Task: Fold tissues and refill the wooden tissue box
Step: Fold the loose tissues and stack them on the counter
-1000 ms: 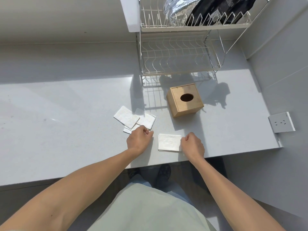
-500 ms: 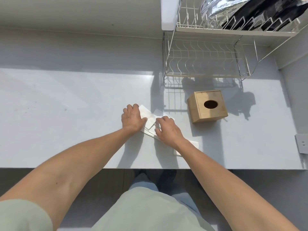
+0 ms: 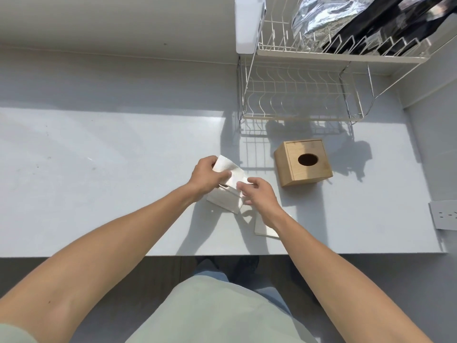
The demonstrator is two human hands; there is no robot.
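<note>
Pinched in the left hand (image 3: 204,178) is a white tissue (image 3: 228,170), lifted off the counter (image 3: 99,184); the right hand (image 3: 259,196) reaches its curled fingers to the sheet's near corner, though whether they grasp it I cannot tell. Judging by this, a fresh tissue is being taken up for folding, and next both hands must square its edges; under the grip lies a loose tissue pile (image 3: 223,203), and nearer the person a folded stack (image 3: 264,227). Right of the grip stands the wooden tissue box (image 3: 303,163), its oval opening dark with no tissue showing.

I see the left hand (image 3: 204,178) gripping a tissue (image 3: 228,170) beside the right hand (image 3: 259,196), wooden tissue box (image 3: 303,162) just right.
</note>
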